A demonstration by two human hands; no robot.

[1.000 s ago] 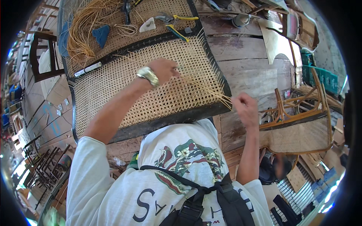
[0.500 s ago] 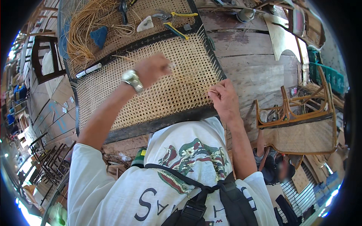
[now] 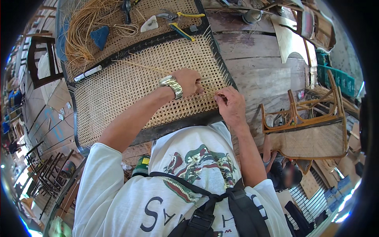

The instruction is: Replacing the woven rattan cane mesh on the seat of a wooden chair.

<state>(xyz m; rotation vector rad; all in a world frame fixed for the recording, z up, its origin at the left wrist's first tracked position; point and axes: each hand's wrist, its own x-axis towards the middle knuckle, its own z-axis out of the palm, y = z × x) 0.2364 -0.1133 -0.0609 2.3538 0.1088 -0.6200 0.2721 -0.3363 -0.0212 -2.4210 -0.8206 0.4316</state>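
A woven cane panel (image 3: 118,94) in a dark frame lies in front of me, its open mesh spread under both hands. My left hand (image 3: 187,81), with a metal watch at the wrist, is over the right half of the mesh. Its fingers are curled closed at the weave, and what they hold is hidden. A loose cane strand (image 3: 144,66) slants across the mesh toward this hand. Close by, at the panel's right edge, my right hand (image 3: 232,104) pinches a thin cane strand between thumb and forefinger. Short strand ends (image 3: 222,73) stick out along that edge.
Beyond the frame bar lie a cane bundle (image 3: 81,35), yellow-handled pruning shears (image 3: 173,16), a blue cloth piece (image 3: 100,37), a white lump (image 3: 149,24) and a white tube (image 3: 87,73). A wooden chair frame (image 3: 308,122) is at right, with another person (image 3: 284,173) beside it.
My left hand has moved right and slightly down, coming close to my right hand. The right hand keeps its pinch at the panel's edge. The whole view has shifted slightly.
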